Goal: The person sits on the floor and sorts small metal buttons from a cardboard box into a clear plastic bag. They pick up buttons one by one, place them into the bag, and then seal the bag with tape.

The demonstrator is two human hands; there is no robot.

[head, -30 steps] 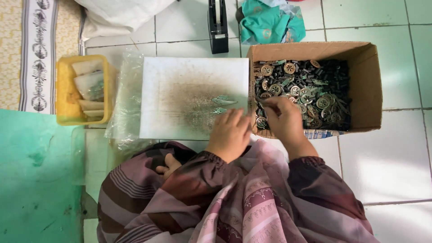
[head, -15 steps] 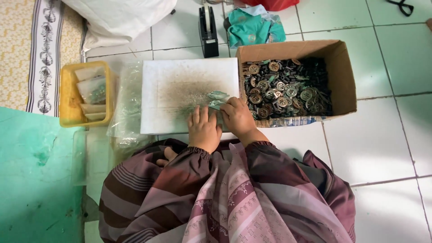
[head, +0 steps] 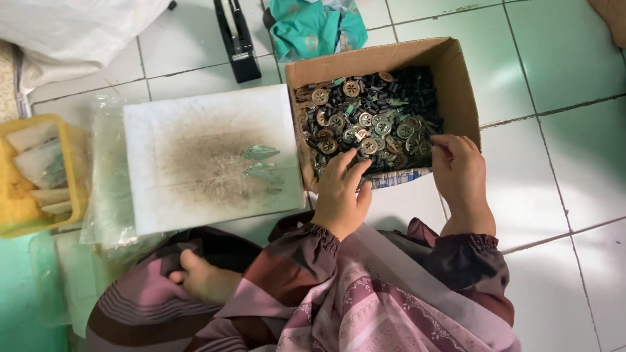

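- We are now reaching our left hand (head: 340, 195) and right hand (head: 458, 171) into the box (head: 460, 85) of buttons (head: 365, 120), having left the white board (head: 208, 156).
- Our fingers are lying loosely spread, gripping nothing we can see.

Head camera, looking straight down (close), over tiled floor (head: 574, 156)

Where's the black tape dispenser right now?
In the head view, the black tape dispenser stands on the floor tiles at top centre, just above the white board and left of the cardboard box.
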